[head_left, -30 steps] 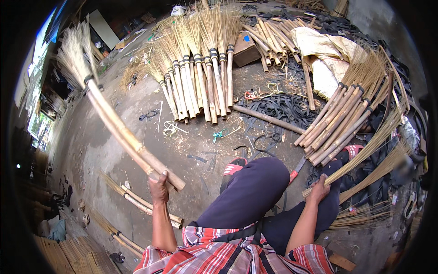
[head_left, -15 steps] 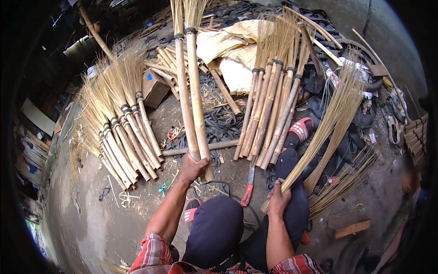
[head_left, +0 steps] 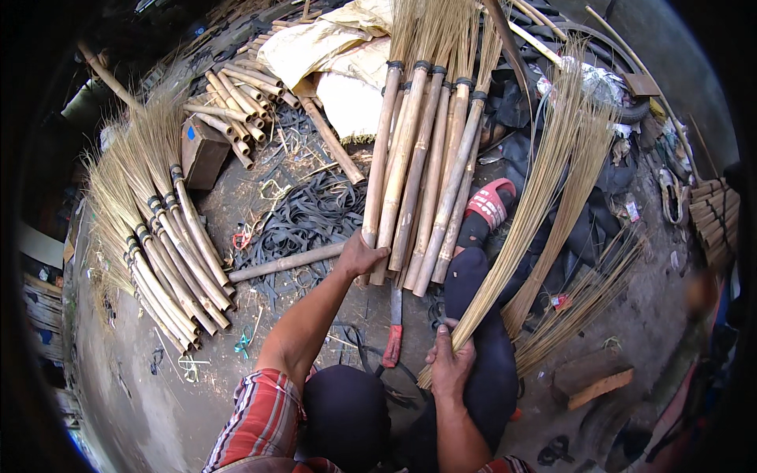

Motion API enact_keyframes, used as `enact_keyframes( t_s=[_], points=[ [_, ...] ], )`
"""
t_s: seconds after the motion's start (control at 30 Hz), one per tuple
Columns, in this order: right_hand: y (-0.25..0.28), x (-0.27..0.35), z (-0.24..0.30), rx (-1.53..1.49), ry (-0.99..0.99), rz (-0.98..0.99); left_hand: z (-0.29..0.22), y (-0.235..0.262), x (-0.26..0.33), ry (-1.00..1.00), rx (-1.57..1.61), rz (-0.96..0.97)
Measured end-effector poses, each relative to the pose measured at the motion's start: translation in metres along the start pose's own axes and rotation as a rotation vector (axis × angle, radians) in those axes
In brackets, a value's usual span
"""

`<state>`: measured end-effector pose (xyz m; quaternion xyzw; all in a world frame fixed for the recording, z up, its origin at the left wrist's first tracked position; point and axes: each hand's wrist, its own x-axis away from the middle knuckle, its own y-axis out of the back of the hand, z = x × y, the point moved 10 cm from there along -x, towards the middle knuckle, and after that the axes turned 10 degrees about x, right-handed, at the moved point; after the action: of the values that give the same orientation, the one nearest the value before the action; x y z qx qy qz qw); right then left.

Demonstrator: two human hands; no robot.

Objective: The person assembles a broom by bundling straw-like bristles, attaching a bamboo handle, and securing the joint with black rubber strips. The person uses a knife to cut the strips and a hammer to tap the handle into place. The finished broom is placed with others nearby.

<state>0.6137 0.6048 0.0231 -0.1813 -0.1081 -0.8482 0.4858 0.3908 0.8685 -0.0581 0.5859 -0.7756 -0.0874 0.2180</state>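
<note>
My left hand point(head_left: 364, 256) is closed round the lower handle end of a bamboo-handled broom point(head_left: 381, 165), at the left side of a row of similar brooms point(head_left: 430, 181). Each has straw-coloured bristles bound to its handle with a black band. Whether the hand grips more than one handle I cannot tell. Lower and to the right, my right hand point(head_left: 453, 361) grips the near end of a long bundle of thin straw-coloured sticks point(head_left: 516, 252). That bundle slants away across my right leg. Another thin-stick bundle point(head_left: 579, 296) lies to its right.
More brooms point(head_left: 169, 252) lie fanned out at the left. Cut bamboo tubes point(head_left: 244, 106), a wooden block point(head_left: 206, 150) and a pale sack point(head_left: 339, 98) are farther back. Black strips point(head_left: 300, 217) cover the middle floor. A red-handled blade point(head_left: 393, 345) lies between my arms.
My left hand has moved right with two brooms, from apart to against the middle row. The right hand keeps its hold on the bundle. The whole view has shifted.
</note>
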Motion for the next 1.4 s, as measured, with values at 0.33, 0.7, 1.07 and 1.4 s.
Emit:
enact_keyframes(
  t_s=[0.33,0.7,1.07,1.4],
  points=[
    [-0.007,0.002,0.003,0.057,0.088,0.009,0.060,0.090,0.134,0.193,-0.385,-0.108],
    [-0.001,-0.002,-0.019,0.351,0.267,-0.048,0.307,0.172,0.747,1.137,-0.353,-0.928],
    [-0.004,0.017,-0.014,0.462,0.305,-0.017,0.317,-0.095,1.084,1.907,0.441,-1.458],
    [-0.008,0.036,-0.011,0.426,0.271,0.035,0.350,-0.013,0.999,1.773,0.248,-1.540]
  ],
)
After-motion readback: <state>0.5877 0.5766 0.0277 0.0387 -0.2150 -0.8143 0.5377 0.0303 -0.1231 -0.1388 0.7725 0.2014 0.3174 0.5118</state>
